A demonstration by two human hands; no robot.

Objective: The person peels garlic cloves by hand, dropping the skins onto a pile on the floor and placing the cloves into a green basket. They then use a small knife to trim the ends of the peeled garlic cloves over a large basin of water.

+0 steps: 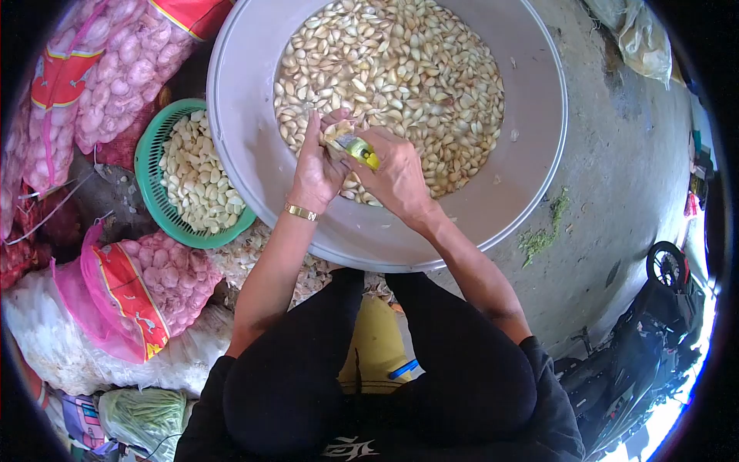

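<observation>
Over the large basin [539, 154], my two hands meet at its near side. My right hand [396, 173] is closed round a small knife [360, 151] with a yellow-green handle; its short grey blade points to my left hand. A pale garlic clove [333, 131] sits in the curled fingers of my left hand [317, 169], against the blade and partly hidden. Below them, unpeeled garlic cloves [392, 69] lie in water in the basin. Left of the basin, a green basket [146, 165] holds peeled cloves [196, 173].
Net sacks of garlic bulbs [123, 73] stand at the upper left, and an opened pink sack [165, 273] lies lower down. Garlic skins [258, 262] litter the floor by my legs. A motorcycle [639, 346] stands at the right; green scraps [545, 231] lie on the concrete.
</observation>
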